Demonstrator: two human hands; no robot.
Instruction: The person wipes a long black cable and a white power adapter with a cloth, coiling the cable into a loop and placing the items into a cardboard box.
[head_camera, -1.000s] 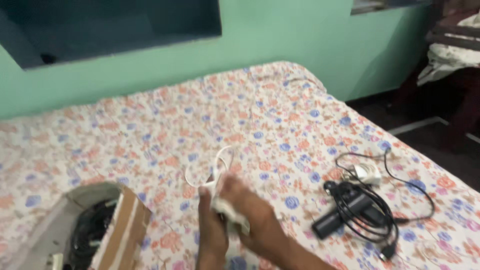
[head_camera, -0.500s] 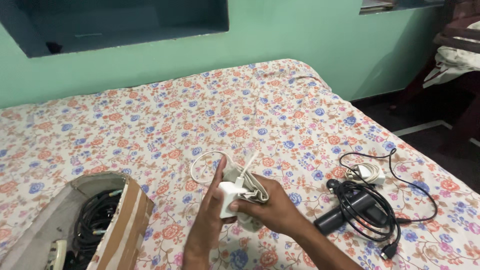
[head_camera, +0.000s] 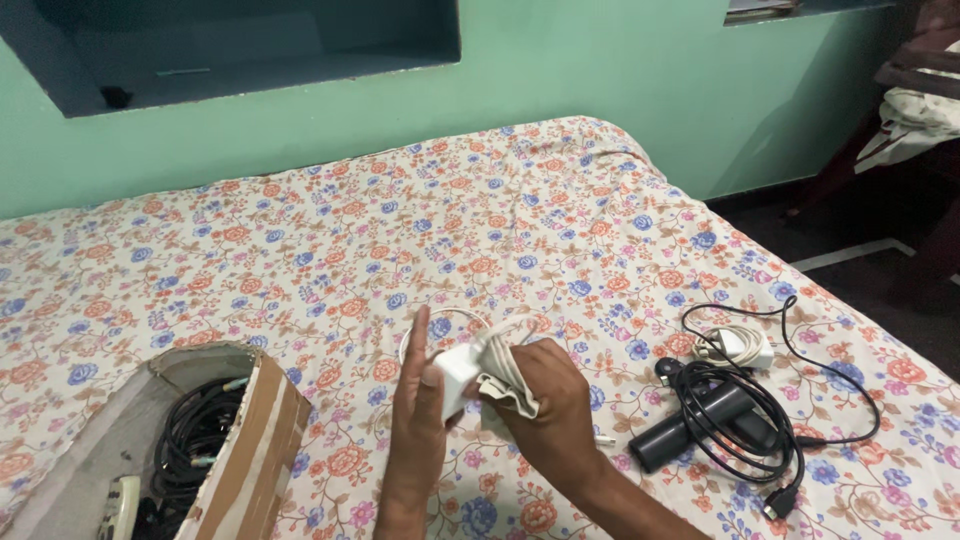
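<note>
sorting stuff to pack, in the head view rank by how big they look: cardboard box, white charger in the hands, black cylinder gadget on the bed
1. cardboard box, cut by the frame edge
2. black cylinder gadget
3. white charger, nearer the camera and partly covered, so this one is unsure

Soft even light, sharp, no glare

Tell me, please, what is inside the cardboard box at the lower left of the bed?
The cardboard box holds coiled black cables and a pale plug-like piece. Its wall and the picture edge hide whatever lies deeper.
</note>
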